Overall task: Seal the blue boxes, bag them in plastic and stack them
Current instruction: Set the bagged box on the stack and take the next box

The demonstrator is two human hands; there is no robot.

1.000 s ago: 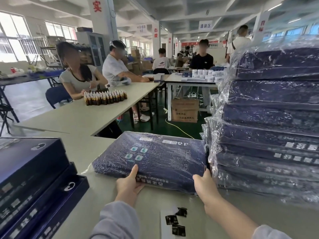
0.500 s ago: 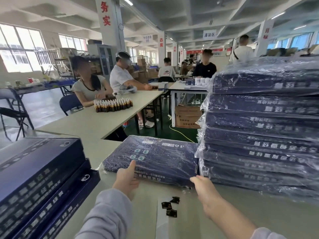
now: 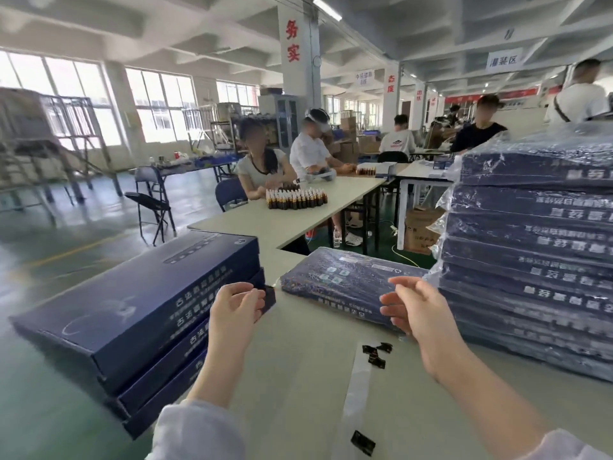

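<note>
A blue box in a plastic bag point(image 3: 348, 287) lies flat on the pale table point(image 3: 298, 376), its right end against a tall stack of bagged blue boxes point(image 3: 530, 260). On the left stands a stack of three unbagged blue boxes point(image 3: 149, 303). My left hand point(image 3: 235, 307) hovers with loosely curled fingers by the near corner of that stack and holds nothing I can see. My right hand point(image 3: 418, 310) hangs relaxed just in front of the bagged box, apart from it. A clear strip with small black seal stickers point(image 3: 374, 355) lies between my arms.
Beyond the corner, another long table holds rows of amber bottles point(image 3: 295, 199), with seated people working at it. A folding chair point(image 3: 149, 200) stands on the green floor at left. A cardboard carton point(image 3: 418, 230) sits on the floor behind the bagged stack.
Both hands have let go of the bagged box and pulled back from it. My left hand has shifted left toward the unbagged stack, and the view has turned left.
</note>
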